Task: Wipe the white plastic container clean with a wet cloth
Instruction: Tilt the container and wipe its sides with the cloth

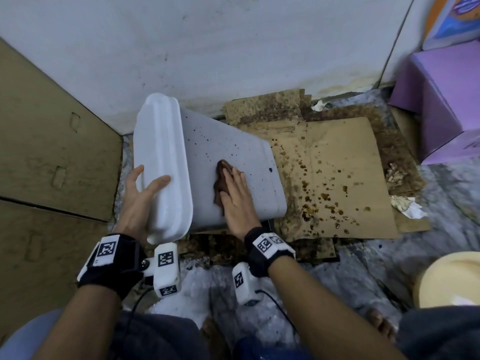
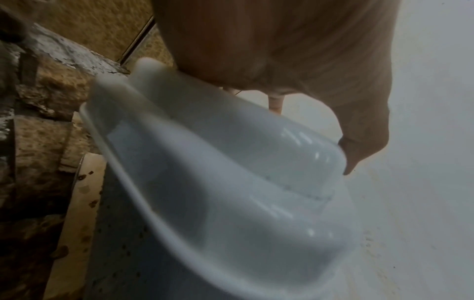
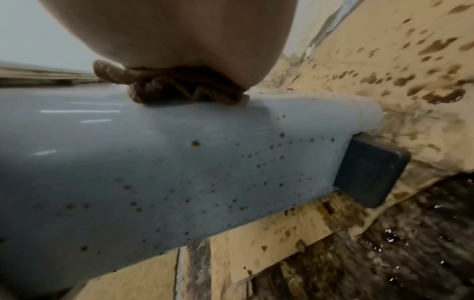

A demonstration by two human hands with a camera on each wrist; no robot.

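- Wrist bands with white marker blocks sit nearest the head camera, one on each forearm.
- Left hand: fingers spread and nearly straight, palm against the lid end of the container; the thumb lies over the lid, and the other fingers reach behind its edge. In the left wrist view the palm rests on the lid rim.
- Right hand: flat, fingers straight and together, pressing a cloth onto the upward-facing side of the container. In the right wrist view the cloth, brown and bunched, is squeezed between palm and plastic.
- Container: white, lying on its side, tilted, with the lid toward the left and a dark foot at its base end; brown specks dot the upper side and the near side.
- Cardboard: flattened sheets under and to the right of the container, spotted with brown droplets and soaked dark at the edges.
- Wall: pale, just behind the container.
- Purple box: at far right.
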